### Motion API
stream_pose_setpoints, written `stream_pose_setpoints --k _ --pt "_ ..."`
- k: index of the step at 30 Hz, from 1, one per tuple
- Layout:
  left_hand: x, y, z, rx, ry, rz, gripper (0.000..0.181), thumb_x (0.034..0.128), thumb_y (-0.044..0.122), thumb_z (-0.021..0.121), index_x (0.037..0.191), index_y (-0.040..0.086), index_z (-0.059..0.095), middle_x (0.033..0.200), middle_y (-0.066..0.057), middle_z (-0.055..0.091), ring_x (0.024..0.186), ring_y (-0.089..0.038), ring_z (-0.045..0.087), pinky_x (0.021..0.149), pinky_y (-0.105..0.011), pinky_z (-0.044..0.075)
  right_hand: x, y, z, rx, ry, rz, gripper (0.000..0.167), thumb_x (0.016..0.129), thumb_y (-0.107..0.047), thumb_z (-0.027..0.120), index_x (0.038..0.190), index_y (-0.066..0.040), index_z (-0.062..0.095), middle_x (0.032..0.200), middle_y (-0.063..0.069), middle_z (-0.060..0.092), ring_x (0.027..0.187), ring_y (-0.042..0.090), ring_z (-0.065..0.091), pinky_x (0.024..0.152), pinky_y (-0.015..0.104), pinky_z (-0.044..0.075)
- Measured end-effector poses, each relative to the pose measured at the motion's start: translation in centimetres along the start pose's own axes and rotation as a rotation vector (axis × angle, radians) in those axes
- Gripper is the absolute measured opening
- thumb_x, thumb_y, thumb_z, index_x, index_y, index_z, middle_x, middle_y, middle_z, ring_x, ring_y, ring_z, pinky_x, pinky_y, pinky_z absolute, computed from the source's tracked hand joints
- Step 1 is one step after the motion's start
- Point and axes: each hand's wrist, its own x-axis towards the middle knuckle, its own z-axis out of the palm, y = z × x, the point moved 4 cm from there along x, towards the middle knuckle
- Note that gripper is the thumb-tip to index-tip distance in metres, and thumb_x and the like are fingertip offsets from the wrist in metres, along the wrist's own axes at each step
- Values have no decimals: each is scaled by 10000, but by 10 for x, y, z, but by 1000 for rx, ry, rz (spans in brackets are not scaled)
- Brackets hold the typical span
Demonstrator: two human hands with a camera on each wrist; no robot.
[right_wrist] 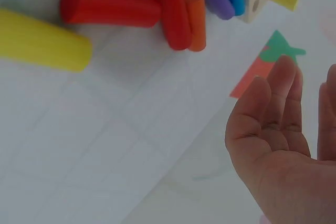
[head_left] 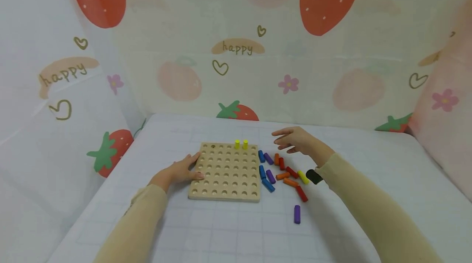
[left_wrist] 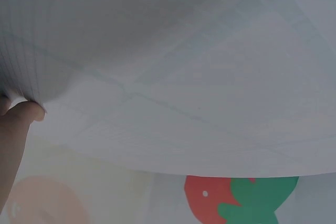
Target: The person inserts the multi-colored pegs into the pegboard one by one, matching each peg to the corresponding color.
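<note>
A square wooden board (head_left: 228,173) with rows of round holes lies on the table, and two yellow pegs (head_left: 237,144) stand upright in its back row. My left hand (head_left: 182,170) rests on the board's left edge, thumb on top; in the left wrist view only part of that hand (left_wrist: 18,121) shows. Above the table, behind the loose pegs, my right hand (head_left: 299,140) hangs in the air with relaxed fingers and nothing in them. The right wrist view shows this hand (right_wrist: 283,140) too, beside red pegs (right_wrist: 113,4) and a yellow peg (right_wrist: 44,40).
Right of the board lie several loose pegs: blue (head_left: 268,185), purple (head_left: 271,176), orange (head_left: 290,182), red (head_left: 301,193) and one yellow (head_left: 303,177). One purple peg (head_left: 297,214) lies apart, nearer the front. A cloth backdrop (head_left: 236,82) with strawberries hangs behind the table.
</note>
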Motion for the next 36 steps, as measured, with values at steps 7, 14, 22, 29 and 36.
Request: stream_pose_setpoints --k 7,14,22,29,36 --pt "2 4 1 -2 -3 5 947 897 435 671 1553 40 114 1541 -355 49 1362 -611 26 1072 -712 56 -15 14 -14 -21 -7 3 490 977 -161 584 1435 -34 461 1360 230 538 1185 405 537 992 483 441" --pt "-1 6 0 6 5 -3 946 895 437 672 1552 39 121 1538 -358 49 1360 -613 35 1075 -707 62 -24 23 -20 -14 -42 -2 525 973 -169 596 1448 -18 432 1382 252 505 1204 420 509 1012 534 413" --pt "-5 8 -2 -7 5 -28 945 894 426 674 1552 41 117 1540 -354 39 1338 -642 18 1062 -723 70 -33 35 -29 -51 -77 -3 529 972 -122 585 1457 -4 408 1422 284 444 1262 448 454 1006 566 413" --pt "-4 7 -2 1 4 -28 961 884 443 676 1550 34 116 1537 -359 45 1341 -638 24 1062 -723 72 -41 47 -34 -85 -120 10 514 961 -115 599 1431 13 436 1399 285 468 1255 442 457 996 589 410" --pt "0 2 0 -7 2 -35 969 880 461 673 1556 54 112 1547 -342 39 1354 -620 17 1064 -721 67 -45 61 -35 -126 -195 35 501 943 -122 630 1407 -6 480 1368 257 503 1255 421 451 980 617 404"
